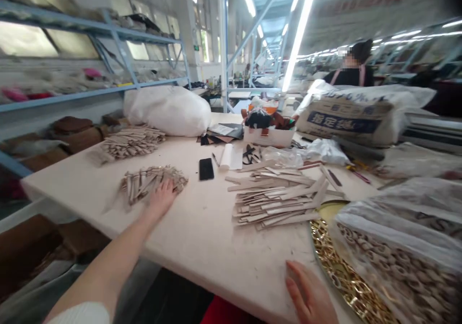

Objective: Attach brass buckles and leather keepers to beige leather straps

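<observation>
My left hand (161, 197) reaches across the table (202, 237) and rests on the near right side of a small pile of beige strips (139, 184). Its fingers look stretched out over the pile, with the tips partly lost among the strips. My right hand (309, 292) is at the front edge of the table, fingers apart and holding nothing. Close to it on the right is a round tray (313, 239) of shiny gold metal rings (342, 276). A larger stack of flat beige strips (274, 201) lies between my hands, farther back.
A clear bag of beige ring-shaped pieces (400, 266) overlaps the tray. Behind stand a phone (206, 169), a white paper roll (226, 157), a filled box (269, 137), another strip pile (133, 142) and large sacks (346, 117). A person (352, 71) is in the background.
</observation>
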